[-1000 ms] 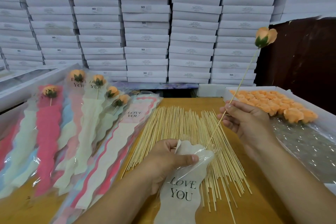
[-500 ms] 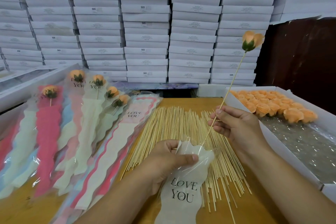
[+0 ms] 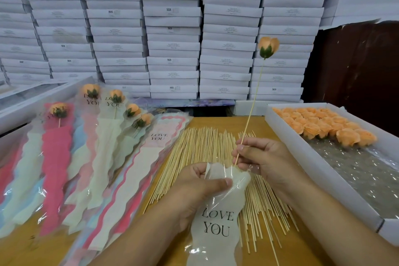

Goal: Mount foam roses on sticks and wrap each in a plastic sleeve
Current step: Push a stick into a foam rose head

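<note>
This was a packing workshop or stockroom: flat white cartons [image 3: 172, 28] rose wall-high beyond the hands, loose skewers [image 3: 198, 153] heaped beneath them, finished sleeved roses [image 3: 58, 147] piled leftward.

Glossy clear plastic sleeve [image 3: 218, 220] with a matt white printed panel, at six o'clock; pale, smooth wooden sticks [image 3: 207, 157] at centre on a matt tan wood-look table [image 3: 216, 122]. Soft matt foam roses [image 3: 323, 125] at three o'clock lie over shiny crinkled film [image 3: 356, 170]; matt white cardboard boxes [image 3: 172, 28] at twelve.
</note>
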`<action>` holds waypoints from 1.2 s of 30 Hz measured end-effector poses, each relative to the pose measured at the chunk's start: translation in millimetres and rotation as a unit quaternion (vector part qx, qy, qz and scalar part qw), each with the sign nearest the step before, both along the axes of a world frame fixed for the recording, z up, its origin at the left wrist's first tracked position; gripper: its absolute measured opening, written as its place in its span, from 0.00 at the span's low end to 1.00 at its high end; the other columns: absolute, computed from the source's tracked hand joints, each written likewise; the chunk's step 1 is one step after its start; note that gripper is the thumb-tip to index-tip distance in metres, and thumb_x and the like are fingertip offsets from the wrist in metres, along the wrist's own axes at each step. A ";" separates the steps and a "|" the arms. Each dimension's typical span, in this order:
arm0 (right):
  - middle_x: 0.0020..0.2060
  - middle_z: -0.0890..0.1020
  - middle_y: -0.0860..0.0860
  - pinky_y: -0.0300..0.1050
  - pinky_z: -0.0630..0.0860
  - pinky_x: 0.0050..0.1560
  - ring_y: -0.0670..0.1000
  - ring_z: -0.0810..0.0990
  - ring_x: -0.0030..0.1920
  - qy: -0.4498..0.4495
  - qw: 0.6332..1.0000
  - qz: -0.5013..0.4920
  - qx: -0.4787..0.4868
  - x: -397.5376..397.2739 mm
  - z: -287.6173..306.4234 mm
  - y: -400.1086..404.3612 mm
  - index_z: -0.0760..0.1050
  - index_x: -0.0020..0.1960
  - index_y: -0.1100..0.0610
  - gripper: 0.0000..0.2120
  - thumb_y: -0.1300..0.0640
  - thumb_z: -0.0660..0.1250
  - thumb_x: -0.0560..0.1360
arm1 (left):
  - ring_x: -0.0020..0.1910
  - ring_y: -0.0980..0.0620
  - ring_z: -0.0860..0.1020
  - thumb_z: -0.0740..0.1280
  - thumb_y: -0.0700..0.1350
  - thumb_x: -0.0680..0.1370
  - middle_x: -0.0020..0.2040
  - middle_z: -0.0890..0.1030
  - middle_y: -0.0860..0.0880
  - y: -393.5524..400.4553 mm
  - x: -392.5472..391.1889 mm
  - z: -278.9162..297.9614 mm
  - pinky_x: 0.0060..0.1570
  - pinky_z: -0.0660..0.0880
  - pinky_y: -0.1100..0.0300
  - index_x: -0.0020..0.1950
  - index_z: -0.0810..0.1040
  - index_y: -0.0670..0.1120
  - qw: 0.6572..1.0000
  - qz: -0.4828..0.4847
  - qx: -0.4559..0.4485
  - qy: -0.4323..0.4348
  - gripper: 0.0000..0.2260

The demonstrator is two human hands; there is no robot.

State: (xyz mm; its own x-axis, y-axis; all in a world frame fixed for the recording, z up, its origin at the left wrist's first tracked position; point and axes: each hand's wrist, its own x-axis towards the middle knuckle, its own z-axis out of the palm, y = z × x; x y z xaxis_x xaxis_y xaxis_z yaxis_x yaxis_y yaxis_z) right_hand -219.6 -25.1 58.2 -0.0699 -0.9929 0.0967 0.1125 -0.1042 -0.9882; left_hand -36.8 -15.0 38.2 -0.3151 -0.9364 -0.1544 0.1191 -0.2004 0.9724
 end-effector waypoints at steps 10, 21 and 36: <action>0.38 0.86 0.56 0.35 0.80 0.36 0.49 0.85 0.37 -0.076 0.991 -0.084 -0.064 -15.7 15.0 0.2 0.81 0.51 0.60 0.05 0.65 0.69 0.76 | 0.42 0.40 0.85 0.79 0.34 0.68 0.47 0.86 0.38 2.9 1.5 1.0 0.41 0.84 0.50 0.49 0.84 0.41 0.999 -0.025 0.004 -0.039 0.11; 0.37 0.86 0.56 0.36 0.80 0.36 0.50 0.85 0.37 -0.050 0.994 -0.078 -0.061 -8.3 8.9 0.4 0.82 0.50 0.60 0.05 0.65 0.70 0.75 | 0.46 0.38 0.85 0.79 0.34 0.69 0.48 0.86 0.38 3.7 2.3 2.6 0.44 0.83 0.48 0.52 0.83 0.40 0.998 -0.037 0.006 -0.042 0.14; 0.38 0.87 0.56 0.36 0.79 0.35 0.48 0.83 0.35 -0.030 0.996 -0.052 -0.060 0.0 9.5 6.0 0.83 0.47 0.58 0.05 0.65 0.70 0.76 | 0.47 0.37 0.85 0.80 0.36 0.68 0.49 0.86 0.37 -1.1 2.8 -3.1 0.46 0.83 0.47 0.51 0.85 0.41 0.998 -0.038 0.016 -0.042 0.13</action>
State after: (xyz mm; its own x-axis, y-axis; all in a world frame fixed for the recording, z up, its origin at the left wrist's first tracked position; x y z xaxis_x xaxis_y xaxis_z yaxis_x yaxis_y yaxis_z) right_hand -219.6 -19.1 67.7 -0.1817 -0.9614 0.2068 0.1528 -0.2353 -0.9598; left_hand -34.0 -16.0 35.0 -0.3694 -0.9048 -0.2117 0.0214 -0.2360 0.9715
